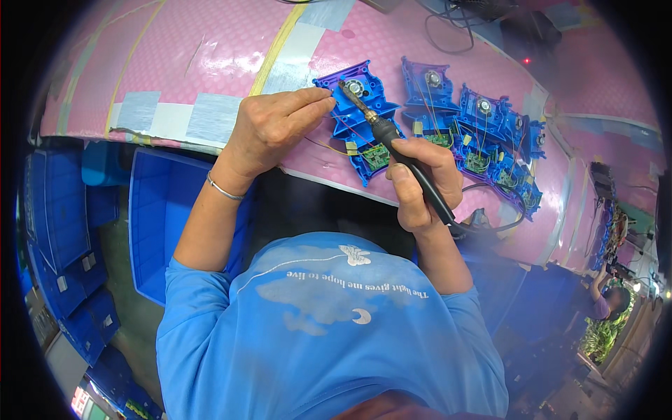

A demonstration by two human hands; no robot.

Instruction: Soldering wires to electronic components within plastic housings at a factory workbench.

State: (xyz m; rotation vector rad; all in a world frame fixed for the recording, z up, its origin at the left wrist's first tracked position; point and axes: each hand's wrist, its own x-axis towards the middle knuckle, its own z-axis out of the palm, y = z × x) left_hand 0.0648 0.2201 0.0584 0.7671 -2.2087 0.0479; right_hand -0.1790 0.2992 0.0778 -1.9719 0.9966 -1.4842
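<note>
My right hand [428, 178] grips the black handle of a soldering iron [399, 143]. The iron's metal tip points up and left, over a blue plastic housing [350, 108] beside a round silver speaker [355, 88]. At that housing's left edge is my left hand [283, 122], its fingertips pressed together; whatever lies between them is too small to make out. A green circuit board [376, 157] sits in the lower part of the housing, joined by thin wires. The iron's black cord [500, 227] curves away to the right.
Several more blue housings [484, 106] with speakers, boards and wires stand to the right on the pink-covered table [210, 49]. Below the table's left edge is a blue bin [150, 210]. Blue crates [59, 217] are stacked far left. Cables [451, 24] lie at the back; another person [609, 301] is far right.
</note>
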